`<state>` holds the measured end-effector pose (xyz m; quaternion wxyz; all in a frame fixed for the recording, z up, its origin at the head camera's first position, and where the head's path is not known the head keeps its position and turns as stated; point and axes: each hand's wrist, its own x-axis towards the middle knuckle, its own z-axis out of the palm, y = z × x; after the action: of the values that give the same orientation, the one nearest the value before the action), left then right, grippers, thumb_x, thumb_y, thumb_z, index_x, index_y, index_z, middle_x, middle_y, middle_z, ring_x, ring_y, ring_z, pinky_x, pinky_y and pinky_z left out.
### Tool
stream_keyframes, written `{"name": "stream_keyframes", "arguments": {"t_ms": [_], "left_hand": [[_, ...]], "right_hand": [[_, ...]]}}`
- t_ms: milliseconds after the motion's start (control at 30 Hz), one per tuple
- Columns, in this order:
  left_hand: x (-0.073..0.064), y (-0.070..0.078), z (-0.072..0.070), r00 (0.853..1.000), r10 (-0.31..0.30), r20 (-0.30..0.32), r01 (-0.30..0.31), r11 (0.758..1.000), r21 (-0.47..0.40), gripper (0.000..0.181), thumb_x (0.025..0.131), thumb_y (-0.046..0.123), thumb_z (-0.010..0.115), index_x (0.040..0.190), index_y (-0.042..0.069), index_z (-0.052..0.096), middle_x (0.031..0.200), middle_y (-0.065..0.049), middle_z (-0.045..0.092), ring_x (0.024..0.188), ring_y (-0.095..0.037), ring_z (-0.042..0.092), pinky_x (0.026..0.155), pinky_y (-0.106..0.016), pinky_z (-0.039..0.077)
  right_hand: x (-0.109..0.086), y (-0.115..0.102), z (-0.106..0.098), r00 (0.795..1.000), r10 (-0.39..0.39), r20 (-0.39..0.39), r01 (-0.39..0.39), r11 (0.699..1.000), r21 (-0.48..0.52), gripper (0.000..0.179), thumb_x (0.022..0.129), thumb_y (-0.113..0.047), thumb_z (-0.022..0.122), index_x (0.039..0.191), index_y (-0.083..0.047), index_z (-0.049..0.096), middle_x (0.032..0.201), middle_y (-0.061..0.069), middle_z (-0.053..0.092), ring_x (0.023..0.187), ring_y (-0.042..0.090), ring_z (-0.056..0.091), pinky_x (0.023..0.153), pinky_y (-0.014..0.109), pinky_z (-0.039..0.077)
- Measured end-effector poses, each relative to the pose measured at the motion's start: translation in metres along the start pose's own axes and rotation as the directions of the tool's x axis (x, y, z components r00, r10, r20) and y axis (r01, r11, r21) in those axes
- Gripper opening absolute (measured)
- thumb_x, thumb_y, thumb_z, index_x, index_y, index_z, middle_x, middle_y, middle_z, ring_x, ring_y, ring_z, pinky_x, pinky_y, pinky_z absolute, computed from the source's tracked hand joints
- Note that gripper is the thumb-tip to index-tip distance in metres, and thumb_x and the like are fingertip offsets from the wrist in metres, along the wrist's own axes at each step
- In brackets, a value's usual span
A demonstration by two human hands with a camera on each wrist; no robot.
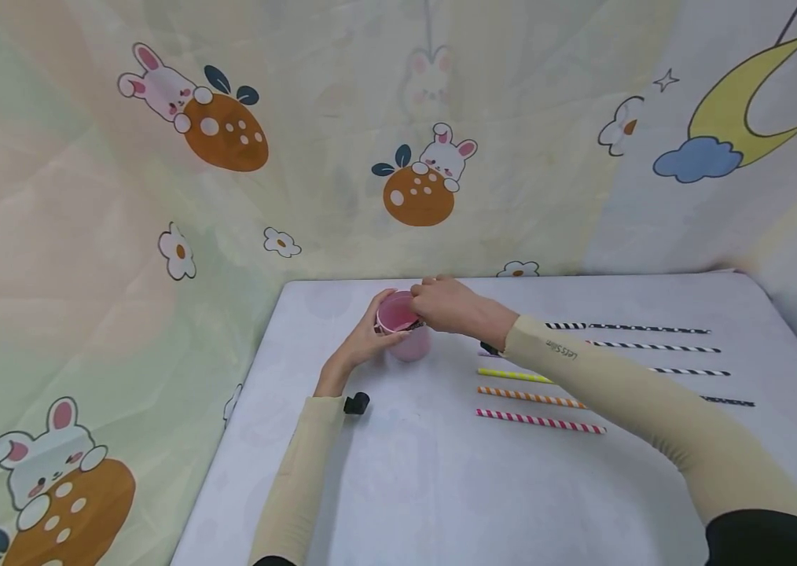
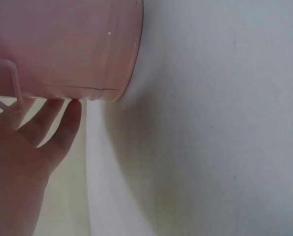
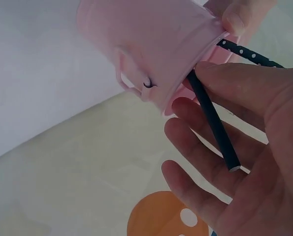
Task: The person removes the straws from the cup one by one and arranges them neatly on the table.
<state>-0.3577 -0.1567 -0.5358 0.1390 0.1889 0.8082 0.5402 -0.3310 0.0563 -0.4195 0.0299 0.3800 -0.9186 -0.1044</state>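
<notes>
Feeding black dotted straw into pink cup near table's far edge.
Left hand wrapped around cup wall, right hand pinching straw at rim; best kept steady, straw angled down inside.

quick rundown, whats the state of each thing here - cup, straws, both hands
pink cup: upright on the table, open top, gripped by the left hand
black dotted straw: pinched at the cup's rim, one end inside the cup
straws on the table: lying flat in a row, untouched
left hand: wrapped round the cup's side
right hand: over the cup, pinching the black dotted straw
</notes>
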Motion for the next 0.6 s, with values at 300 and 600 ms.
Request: {"name": "stream_keyframes", "arguments": {"t_ms": [300, 600], "left_hand": [[0.0005, -0.0015, 0.0012, 1.000, 0.012, -0.013, -0.012, 1.000, 0.013, 0.095, 0.085, 0.036, 0.081, 0.157, 0.037, 0.019, 0.154, 0.000, 0.036, 0.140, -0.026, 0.040, 0.112, -0.051, 0.042], [0.0016, -0.0032, 0.0012, 1.000, -0.002, -0.022, 0.003, 1.000, 0.021, 0.094, 0.083, 0.044, 0.081, 0.154, 0.045, 0.020, 0.155, 0.003, 0.036, 0.143, -0.024, 0.037, 0.115, -0.052, 0.039]], "right_hand": [[0.0000, -0.0007, -0.0021, 0.999, 0.021, 0.034, -0.021, 1.000, 0.011, 0.026, 0.093, -0.018, 0.072, 0.119, -0.014, 0.073, 0.111, 0.007, 0.072, 0.101, 0.026, 0.066, 0.090, 0.040, 0.056], [-0.0012, 0.0031, -0.0041, 0.998, 0.042, 0.042, -0.041, 0.999, -0.006, 0.031, 0.090, -0.021, 0.076, 0.120, -0.014, 0.073, 0.109, 0.007, 0.072, 0.098, 0.025, 0.066, 0.086, 0.038, 0.057]]}}
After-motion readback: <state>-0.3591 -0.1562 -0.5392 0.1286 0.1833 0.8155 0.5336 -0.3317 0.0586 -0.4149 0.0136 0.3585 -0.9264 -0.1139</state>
